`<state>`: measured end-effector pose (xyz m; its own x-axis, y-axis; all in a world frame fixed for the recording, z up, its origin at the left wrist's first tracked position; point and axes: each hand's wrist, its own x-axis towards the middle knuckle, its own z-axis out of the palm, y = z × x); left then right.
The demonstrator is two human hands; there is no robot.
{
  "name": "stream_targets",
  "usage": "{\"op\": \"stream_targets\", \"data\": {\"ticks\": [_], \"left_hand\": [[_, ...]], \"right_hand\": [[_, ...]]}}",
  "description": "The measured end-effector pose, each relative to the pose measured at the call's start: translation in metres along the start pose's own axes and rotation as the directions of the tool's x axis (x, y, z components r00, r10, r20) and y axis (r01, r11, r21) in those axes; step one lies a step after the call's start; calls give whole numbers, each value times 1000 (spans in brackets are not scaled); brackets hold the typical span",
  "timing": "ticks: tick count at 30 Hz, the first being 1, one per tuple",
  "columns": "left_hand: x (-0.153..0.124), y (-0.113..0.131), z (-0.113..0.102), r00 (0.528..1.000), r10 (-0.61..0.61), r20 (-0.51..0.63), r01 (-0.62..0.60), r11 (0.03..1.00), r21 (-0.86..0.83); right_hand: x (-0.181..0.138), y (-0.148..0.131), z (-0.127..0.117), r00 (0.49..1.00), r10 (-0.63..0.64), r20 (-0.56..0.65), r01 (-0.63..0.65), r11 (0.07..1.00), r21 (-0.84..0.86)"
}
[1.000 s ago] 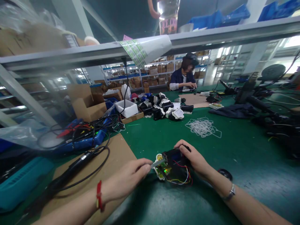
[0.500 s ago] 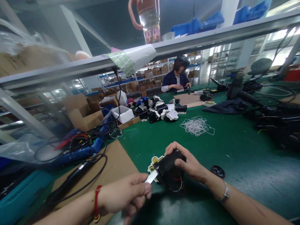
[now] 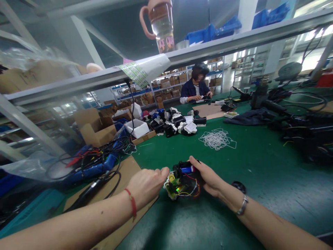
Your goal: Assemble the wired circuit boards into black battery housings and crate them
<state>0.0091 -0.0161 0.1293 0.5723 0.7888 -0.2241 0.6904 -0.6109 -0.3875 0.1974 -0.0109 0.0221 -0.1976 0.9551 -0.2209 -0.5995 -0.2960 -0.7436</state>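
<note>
My right hand [image 3: 208, 175] is wrapped round the right side of a black electronic device [image 3: 182, 180], held above the green table. Its open side shows a blue cylinder [image 3: 186, 169], loose red, yellow and white wires [image 3: 192, 189] and a green circuit board [image 3: 177, 183] in a white-edged frame. At the device's upper left edge is my left hand [image 3: 153, 182], fingers closed in a fist-like pinch. What those fingers hold is hidden behind them. A small black wheel-like part [image 3: 239, 186] lies on the table behind my right wrist.
A brown cardboard sheet [image 3: 127, 166] lies at left, with a black cabled tool [image 3: 88, 189] on it. Further back are a tangle of white cord [image 3: 217, 139], a pile of black-and-white parts [image 3: 177, 121] and a white box [image 3: 137, 128]. A person [image 3: 196, 85] works across the table.
The device has turned, so its wires and blue cylinder now show. My left hand has moved up and rolled over; the flat white strip it held is no longer clearly visible.
</note>
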Motion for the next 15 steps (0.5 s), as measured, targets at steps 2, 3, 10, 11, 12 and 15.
{"op": "stream_targets", "data": {"ticks": [2,3,10,11,12,15], "left_hand": [[5,-6,7,1000,18,-5,-19,999,-42],[7,-10,13,1000,18,-1,-18,997,-69],[10,-59,79,957,-259,130,275,954,-121],[9,-61,84,955,-266,127,281,952,-118],[8,-60,86,959,-267,92,278,953,-125],[6,-31,72,964,-192,-182,149,963,-226]], "right_hand": [[2,1,0,998,70,0,-70,997,28],[3,0,0,998,62,-4,-61,998,19],[4,-25,-15,819,-571,-58,473,729,-495],[3,-29,-17,795,-606,-32,493,675,-549],[2,-32,-19,775,-631,-4,507,626,-593],[3,-36,-23,749,-662,43,516,540,-664]]}}
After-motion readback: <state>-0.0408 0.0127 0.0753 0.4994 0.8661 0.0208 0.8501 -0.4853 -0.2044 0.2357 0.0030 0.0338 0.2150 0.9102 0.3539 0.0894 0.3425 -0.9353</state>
